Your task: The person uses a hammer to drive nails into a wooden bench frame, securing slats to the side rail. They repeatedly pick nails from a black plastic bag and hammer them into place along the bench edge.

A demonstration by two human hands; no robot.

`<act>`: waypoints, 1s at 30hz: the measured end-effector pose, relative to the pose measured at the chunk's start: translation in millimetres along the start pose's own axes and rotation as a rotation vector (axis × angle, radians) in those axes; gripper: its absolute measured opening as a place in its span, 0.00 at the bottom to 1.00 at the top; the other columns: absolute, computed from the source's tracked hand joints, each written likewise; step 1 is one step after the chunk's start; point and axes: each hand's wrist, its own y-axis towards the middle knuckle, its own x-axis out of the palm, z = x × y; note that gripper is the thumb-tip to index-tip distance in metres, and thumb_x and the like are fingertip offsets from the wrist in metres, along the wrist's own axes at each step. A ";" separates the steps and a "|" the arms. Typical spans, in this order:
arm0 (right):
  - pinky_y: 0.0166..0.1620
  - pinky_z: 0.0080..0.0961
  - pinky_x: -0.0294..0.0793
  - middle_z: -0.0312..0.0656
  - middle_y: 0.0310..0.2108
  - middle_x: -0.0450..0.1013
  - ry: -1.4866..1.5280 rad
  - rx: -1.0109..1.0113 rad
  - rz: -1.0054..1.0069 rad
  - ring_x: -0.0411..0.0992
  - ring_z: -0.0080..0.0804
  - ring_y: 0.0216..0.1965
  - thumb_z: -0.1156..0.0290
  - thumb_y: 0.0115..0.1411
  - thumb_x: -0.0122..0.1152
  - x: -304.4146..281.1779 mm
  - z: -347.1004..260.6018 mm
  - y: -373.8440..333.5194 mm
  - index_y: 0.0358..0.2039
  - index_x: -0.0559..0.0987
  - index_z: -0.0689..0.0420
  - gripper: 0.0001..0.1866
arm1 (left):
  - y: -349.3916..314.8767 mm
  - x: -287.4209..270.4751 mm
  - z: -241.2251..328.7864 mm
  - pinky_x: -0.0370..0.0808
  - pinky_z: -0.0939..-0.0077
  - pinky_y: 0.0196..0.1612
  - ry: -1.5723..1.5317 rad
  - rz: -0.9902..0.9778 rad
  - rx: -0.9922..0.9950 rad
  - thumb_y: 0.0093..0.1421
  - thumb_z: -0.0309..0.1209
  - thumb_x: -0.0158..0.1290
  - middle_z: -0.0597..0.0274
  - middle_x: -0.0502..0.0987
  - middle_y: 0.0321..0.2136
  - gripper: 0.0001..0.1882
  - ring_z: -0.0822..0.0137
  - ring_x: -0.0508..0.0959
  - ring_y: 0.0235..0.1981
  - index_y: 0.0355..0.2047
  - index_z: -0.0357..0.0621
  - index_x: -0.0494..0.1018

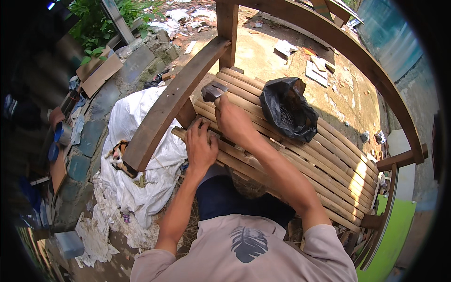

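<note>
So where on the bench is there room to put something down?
The slats between the black bag and the post at the right end look bare. It's crowded toward the left, where the right hand grips the hammer near the left hand.

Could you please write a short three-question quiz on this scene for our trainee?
1. Which hand grips the hammer: (a) left, (b) right, (c) both?
2. True or false: the black plastic bag hangs from the curved wooden rail.
3. What colour is the large crumpled sheet to the left of the wooden slats?

Key:
1. b, the right hand.
2. False: the black plastic bag rests on the slats.
3. White.
</note>
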 end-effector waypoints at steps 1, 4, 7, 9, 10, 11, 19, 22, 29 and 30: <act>0.37 0.55 0.74 0.63 0.26 0.76 -0.059 -0.026 -0.048 0.76 0.64 0.32 0.70 0.62 0.55 3.9 8.7 -4.7 0.43 0.68 0.72 0.17 | -3.0 2.9 -0.7 0.62 0.49 0.64 0.000 -0.008 0.011 0.60 0.32 0.52 0.43 0.69 0.59 0.23 0.42 0.67 0.61 0.55 0.37 0.73; 0.36 0.54 0.75 0.63 0.25 0.76 -0.073 -0.025 0.002 0.76 0.64 0.31 0.70 0.62 0.55 4.2 9.5 -5.2 0.43 0.68 0.72 0.16 | -3.3 -2.7 -1.5 0.61 0.50 0.65 -0.005 -0.015 0.013 0.60 0.32 0.52 0.43 0.69 0.60 0.23 0.42 0.67 0.61 0.55 0.37 0.73; 0.38 0.55 0.75 0.64 0.27 0.76 -0.023 0.076 -0.011 0.77 0.64 0.33 0.70 0.62 0.55 -9.0 1.1 -37.4 0.42 0.69 0.71 0.16 | -7.9 -3.6 -1.4 0.61 0.52 0.65 0.031 -0.032 0.017 0.61 0.31 0.53 0.45 0.69 0.61 0.23 0.44 0.67 0.62 0.57 0.39 0.73; 0.38 0.55 0.75 0.62 0.29 0.77 -0.023 0.141 0.014 0.77 0.63 0.34 0.67 0.63 0.56 -12.9 0.1 -59.1 0.42 0.70 0.68 0.16 | -6.0 -3.1 -2.1 0.61 0.52 0.66 0.050 -0.036 0.019 0.63 0.32 0.54 0.46 0.68 0.62 0.23 0.46 0.67 0.63 0.58 0.40 0.72; 0.37 0.56 0.75 0.62 0.29 0.77 -0.034 0.164 0.026 0.77 0.63 0.33 0.67 0.63 0.57 -17.2 3.4 -71.8 0.44 0.70 0.68 0.16 | -5.4 -3.2 -0.9 0.61 0.53 0.66 0.055 -0.037 0.023 0.63 0.33 0.54 0.46 0.68 0.62 0.23 0.46 0.67 0.63 0.58 0.40 0.72; 0.37 0.56 0.74 0.61 0.29 0.78 -0.044 0.186 0.034 0.77 0.63 0.33 0.67 0.63 0.57 -22.8 7.6 -85.9 0.45 0.70 0.67 0.17 | -5.3 -4.5 0.6 0.60 0.53 0.66 0.060 -0.039 0.022 0.63 0.33 0.54 0.47 0.68 0.62 0.23 0.46 0.67 0.63 0.57 0.40 0.73; 0.25 0.38 0.73 0.50 0.23 0.76 0.355 0.478 0.281 0.73 0.44 0.18 0.62 0.63 0.65 -84.8 21.9 -175.5 0.36 0.74 0.64 0.16 | 7.2 -5.3 50.7 0.67 0.54 0.61 -0.144 -0.031 0.074 0.61 0.36 0.61 0.48 0.77 0.52 0.20 0.48 0.74 0.55 0.50 0.38 0.78; 0.20 0.28 0.69 0.39 0.22 0.72 0.770 0.702 0.324 0.70 0.27 0.16 0.57 0.64 0.67 -102.2 31.7 -196.6 0.33 0.74 0.61 0.18 | 27.3 -2.7 88.1 0.73 0.59 0.54 -0.447 -0.095 0.182 0.61 0.31 0.61 0.49 0.80 0.46 0.16 0.50 0.78 0.49 0.48 0.38 0.79; 0.27 0.22 0.72 0.33 0.22 0.68 0.984 0.671 0.632 0.70 0.21 0.22 0.62 0.67 0.64 -82.9 86.9 -216.6 0.35 0.74 0.58 0.13 | 84.1 54.3 143.8 0.76 0.61 0.48 -0.539 -0.130 0.465 0.59 0.23 0.60 0.53 0.82 0.40 0.13 0.52 0.80 0.44 0.45 0.43 0.81; 0.27 0.22 0.72 0.33 0.22 0.69 0.986 0.702 0.650 0.70 0.21 0.22 0.62 0.67 0.64 -80.4 89.9 -219.4 0.35 0.74 0.58 0.13 | 89.5 65.5 143.7 0.76 0.61 0.48 -0.488 -0.169 0.477 0.59 0.23 0.60 0.53 0.82 0.40 0.13 0.51 0.80 0.44 0.45 0.43 0.82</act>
